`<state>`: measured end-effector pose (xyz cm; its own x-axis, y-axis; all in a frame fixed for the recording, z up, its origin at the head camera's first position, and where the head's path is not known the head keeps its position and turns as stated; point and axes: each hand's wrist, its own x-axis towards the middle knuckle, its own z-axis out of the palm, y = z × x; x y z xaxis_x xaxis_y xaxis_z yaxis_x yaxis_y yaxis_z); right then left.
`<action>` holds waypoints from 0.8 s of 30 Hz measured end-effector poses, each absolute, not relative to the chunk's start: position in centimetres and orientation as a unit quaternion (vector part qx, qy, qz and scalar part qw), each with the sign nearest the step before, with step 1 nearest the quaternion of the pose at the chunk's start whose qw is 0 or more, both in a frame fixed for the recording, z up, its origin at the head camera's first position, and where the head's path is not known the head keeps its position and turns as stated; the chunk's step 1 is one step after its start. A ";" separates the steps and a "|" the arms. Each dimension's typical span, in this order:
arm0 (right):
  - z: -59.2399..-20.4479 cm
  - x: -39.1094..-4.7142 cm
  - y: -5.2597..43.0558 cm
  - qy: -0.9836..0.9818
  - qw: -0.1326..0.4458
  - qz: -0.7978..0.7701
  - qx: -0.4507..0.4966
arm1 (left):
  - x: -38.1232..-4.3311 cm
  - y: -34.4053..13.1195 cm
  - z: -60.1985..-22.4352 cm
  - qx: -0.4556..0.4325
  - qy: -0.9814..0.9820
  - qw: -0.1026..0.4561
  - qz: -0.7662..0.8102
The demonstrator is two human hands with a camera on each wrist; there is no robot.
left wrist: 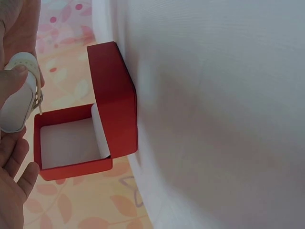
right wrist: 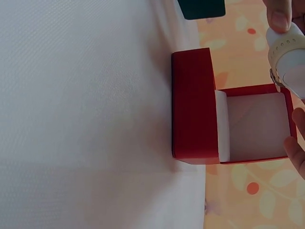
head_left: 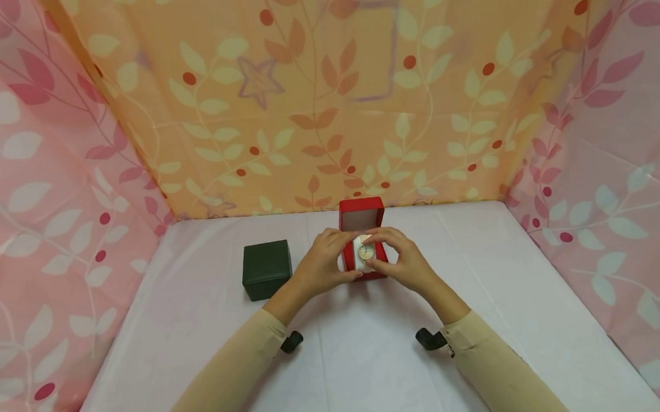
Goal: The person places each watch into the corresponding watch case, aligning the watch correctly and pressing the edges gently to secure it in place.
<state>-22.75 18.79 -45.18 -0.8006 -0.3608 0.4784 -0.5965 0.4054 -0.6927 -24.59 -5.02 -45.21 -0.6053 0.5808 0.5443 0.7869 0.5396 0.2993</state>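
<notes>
A watch with a round pale face and a cream strap is wrapped round a white cushion. My left hand and right hand hold it from both sides, thumbs on the near side and fingers on the far side. The strap's holes and buckle show from below in the right wrist view. Just behind the watch stands a red box with its lid raised; pale lining shows inside the lid. The hands and watch partly hide the box's inside in the head view.
A closed dark green box stands left of the red box, close to my left forearm. The white cloth-covered table runs back to an orange patterned curtain, with pink curtains at both sides. Black wrist cameras hang below both forearms.
</notes>
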 end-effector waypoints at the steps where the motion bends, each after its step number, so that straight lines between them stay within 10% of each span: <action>1: -45.2 -22.8 18.8 -0.828 0.125 0.464 0.288 | -24.6 -5.0 -45.2 -0.400 -0.856 0.195 -0.265; 24: -44.7 -23.0 20.3 -0.844 0.061 0.444 0.296 | -24.6 -5.2 -45.2 -0.382 -0.861 0.168 -0.291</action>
<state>-23.00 20.35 -44.75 -0.8175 -0.4456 0.3648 -0.5531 0.4311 -0.7129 -24.62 -5.17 -45.21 -0.6514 0.5608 0.5111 0.7559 0.5379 0.3732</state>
